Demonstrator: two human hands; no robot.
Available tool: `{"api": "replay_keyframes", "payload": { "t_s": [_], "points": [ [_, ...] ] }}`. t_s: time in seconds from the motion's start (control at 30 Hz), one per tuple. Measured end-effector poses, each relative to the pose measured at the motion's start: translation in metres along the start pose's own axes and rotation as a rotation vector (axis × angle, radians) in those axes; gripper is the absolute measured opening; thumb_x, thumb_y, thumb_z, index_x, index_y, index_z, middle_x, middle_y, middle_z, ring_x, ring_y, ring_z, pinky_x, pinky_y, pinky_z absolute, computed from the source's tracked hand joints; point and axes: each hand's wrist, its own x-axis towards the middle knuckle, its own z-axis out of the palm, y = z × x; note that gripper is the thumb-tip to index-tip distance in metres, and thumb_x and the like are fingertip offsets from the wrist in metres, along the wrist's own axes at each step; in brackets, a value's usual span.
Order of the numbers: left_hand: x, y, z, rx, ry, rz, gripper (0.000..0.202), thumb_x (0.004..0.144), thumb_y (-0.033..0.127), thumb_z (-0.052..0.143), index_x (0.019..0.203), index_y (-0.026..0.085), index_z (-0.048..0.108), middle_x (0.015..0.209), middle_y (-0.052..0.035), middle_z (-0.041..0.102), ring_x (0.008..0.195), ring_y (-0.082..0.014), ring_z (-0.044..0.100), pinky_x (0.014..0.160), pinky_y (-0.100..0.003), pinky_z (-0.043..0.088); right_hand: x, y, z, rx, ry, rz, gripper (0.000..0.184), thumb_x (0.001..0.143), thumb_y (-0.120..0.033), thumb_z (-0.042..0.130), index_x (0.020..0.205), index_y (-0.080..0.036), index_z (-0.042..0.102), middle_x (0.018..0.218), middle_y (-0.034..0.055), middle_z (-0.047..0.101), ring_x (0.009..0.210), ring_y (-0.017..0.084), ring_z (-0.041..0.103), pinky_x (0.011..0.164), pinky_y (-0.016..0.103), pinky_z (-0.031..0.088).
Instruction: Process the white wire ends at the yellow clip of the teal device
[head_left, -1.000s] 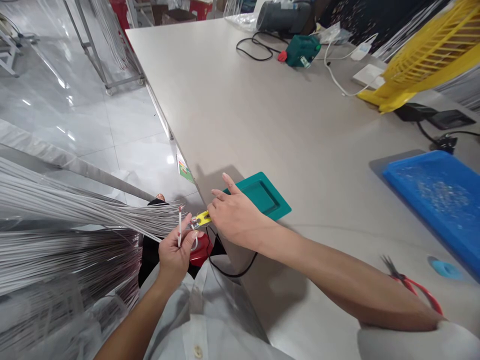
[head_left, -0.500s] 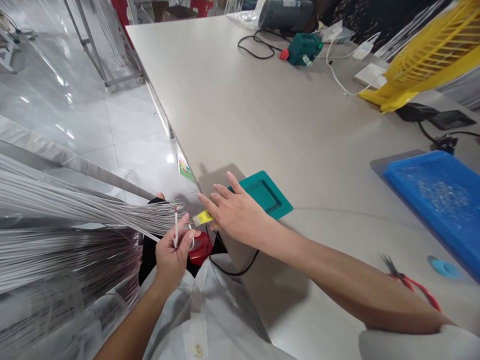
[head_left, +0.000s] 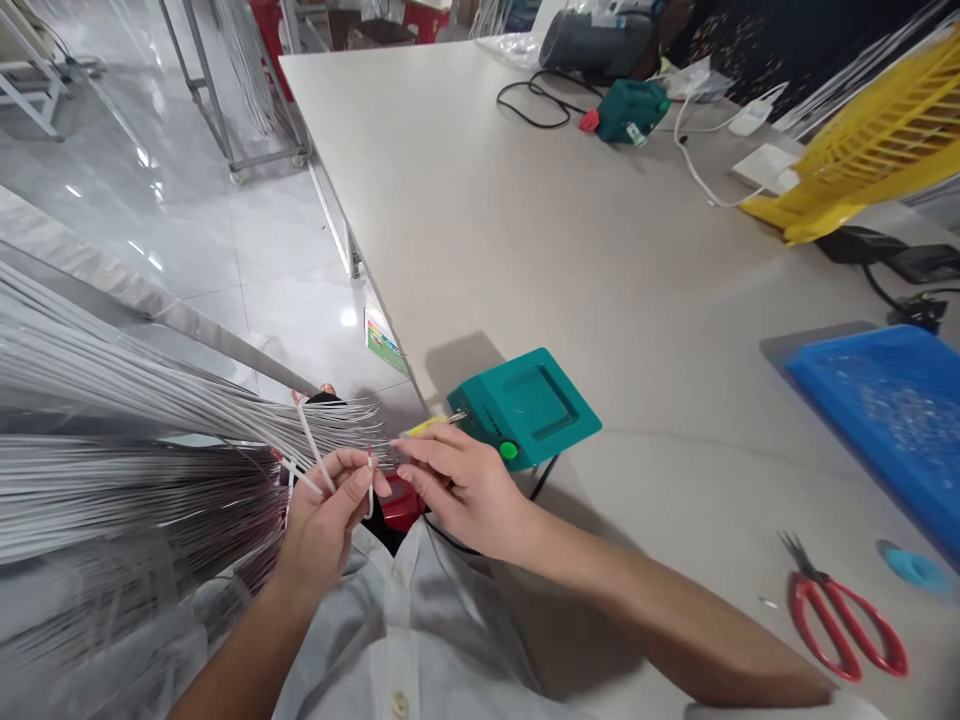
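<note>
The left forearm (head_left: 251, 630) slanted in from the near left, and the left hand (head_left: 324, 528) was raised, its thumb (head_left: 351, 497) bent in toward curled fingers. The right forearm (head_left: 637, 605) stretched leftward from the near right; the right hand (head_left: 476, 490), back upward, pointed its loosely bent fingers left, near the other hand.

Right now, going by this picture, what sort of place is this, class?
Probably a small workshop: bundles of pale strands lie beside a large worktable bearing red-handled snips and a corded green device.
</note>
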Motion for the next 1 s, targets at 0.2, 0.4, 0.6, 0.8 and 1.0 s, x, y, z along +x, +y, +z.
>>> {"api": "replay_keyframes", "payload": {
  "t_s": [0.2, 0.4, 0.6, 0.8, 1.0],
  "points": [
    [0.000, -0.001, 0.002, -0.043, -0.085, -0.131, 0.018, 0.068, 0.027, 0.068, 0.068, 0.013, 0.056, 0.050, 0.0014, 0.057, 0.035, -0.0007, 0.026, 0.035, -0.015, 0.011, 0.005, 0.002, 0.019, 0.466, 0.025, 0.168, 0.011, 0.080, -0.020, 0.058, 0.084, -0.017, 0.068, 0.063, 0.0021, 0.065, 0.069, 0.012, 0.055, 0.071, 0.027, 0.047],
    [-0.001, 0.000, -0.002, 0.071, -0.146, -0.119, 0.017, 0.070, 0.028, 0.067, 0.067, 0.014, 0.057, 0.048, 0.0023, 0.055, 0.037, -0.0020, 0.028, 0.037, -0.016, 0.016, 0.002, 0.003, 0.029, 0.847, 0.070, 0.360, 0.011, 0.074, -0.028, 0.065, 0.070, -0.019, 0.067, 0.062, -0.0009, 0.061, 0.055, 0.009, 0.054, 0.058, 0.025, 0.046],
    [0.000, 0.001, -0.006, 0.239, -0.070, -0.039, 0.015, 0.065, 0.027, 0.071, 0.066, 0.014, 0.065, 0.061, -0.0023, 0.065, 0.057, -0.0111, 0.054, 0.055, -0.022, 0.041, 0.005, 0.004, 0.008, 0.819, -0.110, 0.318, 0.011, 0.074, -0.027, 0.063, 0.076, -0.016, 0.067, 0.066, 0.0008, 0.056, 0.053, 0.008, 0.050, 0.047, 0.021, 0.041],
    [0.006, -0.002, -0.014, 0.146, 0.126, 0.070, 0.023, 0.064, 0.019, 0.070, 0.086, 0.017, 0.067, 0.076, -0.0012, 0.063, 0.064, -0.0095, 0.052, 0.057, -0.019, 0.040, 0.007, -0.002, -0.007, 0.481, 0.085, 0.159, 0.014, 0.081, -0.021, 0.053, 0.084, -0.017, 0.066, 0.074, 0.0054, 0.063, 0.072, 0.014, 0.057, 0.068, 0.029, 0.047],
    [-0.001, 0.010, 0.001, -0.141, -0.065, 0.124, 0.024, 0.064, 0.017, 0.064, 0.088, 0.017, 0.065, 0.079, -0.0016, 0.058, 0.052, -0.0051, 0.042, 0.049, -0.019, 0.036, -0.004, -0.012, 0.032, 0.643, -0.223, 0.402, 0.026, 0.078, -0.022, 0.053, 0.104, -0.017, 0.053, 0.086, 0.0030, 0.059, 0.060, 0.009, 0.053, 0.052, 0.020, 0.044]
  ]
}}
